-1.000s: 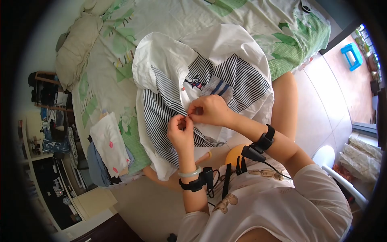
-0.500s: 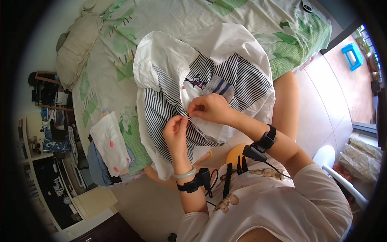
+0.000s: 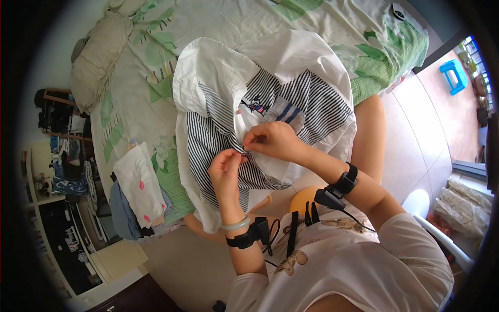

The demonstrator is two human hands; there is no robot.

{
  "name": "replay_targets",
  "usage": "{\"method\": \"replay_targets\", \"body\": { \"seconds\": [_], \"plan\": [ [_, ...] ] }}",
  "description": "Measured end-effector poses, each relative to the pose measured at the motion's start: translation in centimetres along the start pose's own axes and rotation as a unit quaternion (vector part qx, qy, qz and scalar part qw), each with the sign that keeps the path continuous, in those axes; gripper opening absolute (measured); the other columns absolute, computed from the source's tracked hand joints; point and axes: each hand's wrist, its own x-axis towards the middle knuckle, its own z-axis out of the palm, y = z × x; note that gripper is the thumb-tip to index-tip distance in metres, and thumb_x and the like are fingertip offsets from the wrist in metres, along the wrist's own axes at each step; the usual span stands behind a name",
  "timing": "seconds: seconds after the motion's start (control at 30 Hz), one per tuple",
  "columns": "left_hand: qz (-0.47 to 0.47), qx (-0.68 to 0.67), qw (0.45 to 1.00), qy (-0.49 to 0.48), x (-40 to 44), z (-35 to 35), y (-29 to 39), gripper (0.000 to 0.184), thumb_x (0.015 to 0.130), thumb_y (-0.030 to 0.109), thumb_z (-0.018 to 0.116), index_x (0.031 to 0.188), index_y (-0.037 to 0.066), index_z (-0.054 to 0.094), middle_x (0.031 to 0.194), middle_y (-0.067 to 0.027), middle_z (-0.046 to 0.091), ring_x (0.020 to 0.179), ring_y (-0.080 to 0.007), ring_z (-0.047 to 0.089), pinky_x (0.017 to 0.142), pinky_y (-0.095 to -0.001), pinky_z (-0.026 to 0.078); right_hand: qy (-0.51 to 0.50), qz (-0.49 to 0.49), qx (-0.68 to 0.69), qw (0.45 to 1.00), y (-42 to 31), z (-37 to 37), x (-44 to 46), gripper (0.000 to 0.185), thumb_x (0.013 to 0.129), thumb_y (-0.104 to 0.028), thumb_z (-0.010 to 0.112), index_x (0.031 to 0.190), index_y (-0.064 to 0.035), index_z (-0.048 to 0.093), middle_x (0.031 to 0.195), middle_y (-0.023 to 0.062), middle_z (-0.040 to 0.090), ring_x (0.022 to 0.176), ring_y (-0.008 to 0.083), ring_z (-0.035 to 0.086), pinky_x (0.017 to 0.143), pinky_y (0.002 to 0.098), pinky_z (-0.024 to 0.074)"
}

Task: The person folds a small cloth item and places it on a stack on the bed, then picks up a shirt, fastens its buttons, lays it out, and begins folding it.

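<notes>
A white shirt with black-and-white striped panels (image 3: 317, 101) lies across my lap and the bed's edge, its front partly open. My left hand (image 3: 226, 167) pinches the striped front edge of the shirt from below, thumb against fingers. Just above and to its right, my right hand (image 3: 271, 141) pinches the same edge, the fingertips of both hands almost meeting. Whatever small part lies between the fingertips is too small to make out. Beside the right hand show a small embroidered figure (image 3: 255, 105) and a grey patch with blue stripes (image 3: 287, 113) on the shirt.
Under the shirt is a bed with a green-and-white sheet (image 3: 125, 78). Folded clothes (image 3: 138, 182) lie on its left edge. Shelves with assorted items (image 3: 67, 229) stand at the left. A blue stool (image 3: 454, 76) is at the far right, and a white chair (image 3: 418, 203) stands nearer.
Both hands remain at the same striped edge with only slight finger shifts. The left fingertips have moved slightly at the fabric. The view has tilted a little.
</notes>
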Motion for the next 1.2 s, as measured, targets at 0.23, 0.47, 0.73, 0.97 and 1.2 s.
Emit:
{"method": "replay_targets", "body": {
  "seconds": [0.23,0.47,0.73,0.97,1.2],
  "plan": [
    [0.013,0.045,0.999,-0.004,0.4,0.1,-0.5,0.008,0.080,-0.004,0.064,0.087,-0.003,0.059,0.082,-0.0054,0.063,0.073,-0.0095,0.059,0.069,-0.0207,0.048,0.027,-0.037,0.008,0.999,0.7,0.5,0.1,0.012,0.074,-0.021,0.068,0.084,-0.0153,0.071,0.071,0.0010,0.067,0.064,0.0176,0.064,0.057,0.0290,0.0481],
    [0.017,0.064,0.998,0.021,0.4,0.6,-0.6,0.009,0.079,-0.004,0.066,0.086,-0.003,0.060,0.081,-0.0031,0.063,0.071,-0.0069,0.057,0.065,-0.0188,0.046,0.028,-0.038,0.003,0.999,0.5,0.4,0.0,0.012,0.074,-0.017,0.067,0.084,-0.0153,0.071,0.072,0.0017,0.067,0.065,0.0176,0.065,0.058,0.0291,0.0491],
    [0.066,0.092,0.993,0.027,0.6,1.2,-1.5,0.011,0.078,-0.004,0.068,0.086,-0.002,0.061,0.077,-0.0016,0.061,0.066,-0.0051,0.055,0.059,-0.0169,0.044,0.006,-0.051,0.007,0.999,0.3,-0.2,-0.1,0.015,0.074,-0.013,0.066,0.088,-0.0087,0.063,0.072,0.0031,0.067,0.063,0.0163,0.064,0.058,0.0272,0.0478],
    [0.114,0.169,0.979,0.018,0.7,1.3,-2.2,0.014,0.077,-0.001,0.070,0.087,-0.001,0.061,0.074,-0.0001,0.060,0.062,-0.0037,0.051,0.056,-0.0167,0.041,-0.004,-0.041,0.014,0.999,0.5,-0.1,0.1,0.022,0.074,-0.013,0.064,0.094,-0.0095,0.055,0.074,0.0031,0.068,0.066,0.0176,0.066,0.060,0.0284,0.0486],
    [0.091,0.148,0.985,0.005,0.6,1.2,-1.6,0.014,0.079,-0.003,0.068,0.090,-0.001,0.060,0.079,-0.0015,0.061,0.068,-0.0048,0.054,0.062,-0.0163,0.043,-0.005,-0.058,0.046,0.997,0.8,-0.3,0.2,0.025,0.075,-0.012,0.063,0.098,-0.0109,0.054,0.074,0.0027,0.068,0.070,0.0180,0.067,0.062,0.0300,0.0498]
  ]
}}
